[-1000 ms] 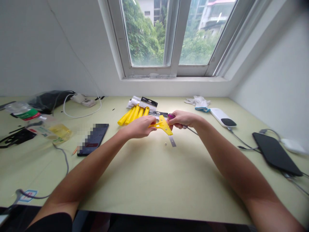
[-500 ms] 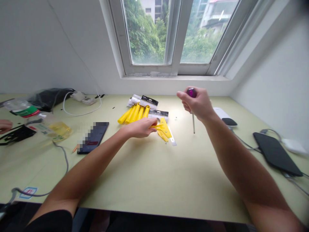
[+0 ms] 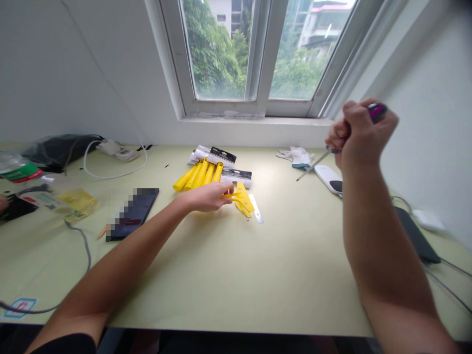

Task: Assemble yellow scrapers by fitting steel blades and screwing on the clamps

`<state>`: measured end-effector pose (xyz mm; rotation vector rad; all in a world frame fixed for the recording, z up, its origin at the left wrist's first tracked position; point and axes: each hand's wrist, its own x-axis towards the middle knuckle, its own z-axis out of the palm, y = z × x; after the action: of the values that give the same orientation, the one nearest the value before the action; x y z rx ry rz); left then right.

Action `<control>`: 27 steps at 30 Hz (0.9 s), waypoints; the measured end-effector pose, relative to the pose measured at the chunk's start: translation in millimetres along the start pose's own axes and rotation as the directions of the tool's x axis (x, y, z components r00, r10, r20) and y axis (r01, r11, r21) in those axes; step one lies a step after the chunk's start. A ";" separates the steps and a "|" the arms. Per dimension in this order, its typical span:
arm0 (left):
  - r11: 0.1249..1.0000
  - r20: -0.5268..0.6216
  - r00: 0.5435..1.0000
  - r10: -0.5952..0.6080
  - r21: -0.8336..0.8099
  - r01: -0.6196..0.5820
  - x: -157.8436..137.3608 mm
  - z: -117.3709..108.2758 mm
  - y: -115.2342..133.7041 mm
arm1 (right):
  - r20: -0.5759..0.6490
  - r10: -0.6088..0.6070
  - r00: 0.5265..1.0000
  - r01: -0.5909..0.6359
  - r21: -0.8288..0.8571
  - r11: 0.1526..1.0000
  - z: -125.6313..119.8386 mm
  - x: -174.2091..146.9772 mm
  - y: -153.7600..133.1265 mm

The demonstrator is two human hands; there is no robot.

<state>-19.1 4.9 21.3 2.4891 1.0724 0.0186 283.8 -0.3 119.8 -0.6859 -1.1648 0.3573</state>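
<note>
My left hand [image 3: 212,196] is closed on the handle of a yellow scraper [image 3: 243,197] low over the table. Beside the scraper's head lies a metal blade [image 3: 256,210] with holes, and a small nut or screw [image 3: 248,219] sits near it. Raised at the right, my right hand [image 3: 363,128] is wrapped round the purple and black handle of a screwdriver [image 3: 313,166], its shaft slanting down to the left, clear of the scraper. Several more yellow scraper handles [image 3: 199,174] with black and white packaging [image 3: 223,155] lie behind my left hand.
White gloves [image 3: 297,156] and a white device [image 3: 326,179] lie at the back right, with a black phone [image 3: 416,238] nearer. A dark tablet [image 3: 138,214] rests on the left. Further left are a bottle [image 3: 18,167], a yellow packet [image 3: 79,202], cables and another person's hand [image 3: 3,202].
My right hand has risen and moved right with the screwdriver, which has tilted from upright to slanted. The gloves have come into sight. My left hand still holds the scraper.
</note>
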 end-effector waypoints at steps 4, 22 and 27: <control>1.000 0.006 1.000 -0.002 -0.024 0.002 0.6 0.3 -2.0 | 0.099 0.271 0.958 -0.188 -0.497 0.847 -39.4 24.2 4.2; 0.997 -0.047 0.999 -0.006 -0.079 0.002 -0.8 -4.1 -4.3 | -0.077 0.824 0.562 0.191 -0.957 -0.220 -91.5 27.1 161.0; 0.997 -0.036 0.999 -0.017 -0.077 0.014 -0.2 -3.2 -4.7 | -0.054 0.812 0.581 0.187 -0.962 -0.197 -93.7 23.4 173.9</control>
<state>-23.1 8.8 22.4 2.4205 1.0850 0.0986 394.3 114.6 0.7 -2.6585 -1.8747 0.1319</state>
